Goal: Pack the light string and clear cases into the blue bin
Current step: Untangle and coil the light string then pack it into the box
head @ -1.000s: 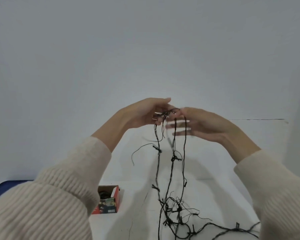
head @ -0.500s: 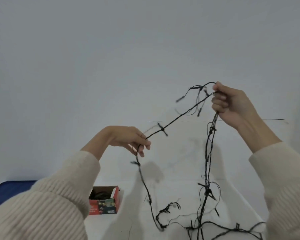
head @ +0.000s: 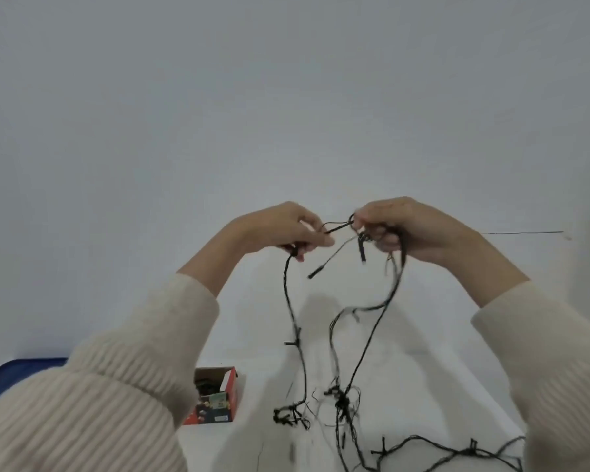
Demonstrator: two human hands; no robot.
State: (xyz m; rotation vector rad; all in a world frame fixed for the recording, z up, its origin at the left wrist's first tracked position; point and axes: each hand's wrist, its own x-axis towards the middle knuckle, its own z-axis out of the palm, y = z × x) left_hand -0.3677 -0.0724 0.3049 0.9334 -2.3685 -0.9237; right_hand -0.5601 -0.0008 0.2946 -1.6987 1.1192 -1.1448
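Light string (head: 288,301): black, held raised, loops hanging onto the white table (head: 440,386).
Blue bin (head: 11,373): far left edge.
Right hand (head: 399,226): fingers curled round several strands.
Left hand (head: 280,229): fingertips pinch one strand.
Red box (head: 230,396): open.

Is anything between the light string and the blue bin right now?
An open red box sits on the table between the light string and the blue bin, which the left sleeve mostly hides.
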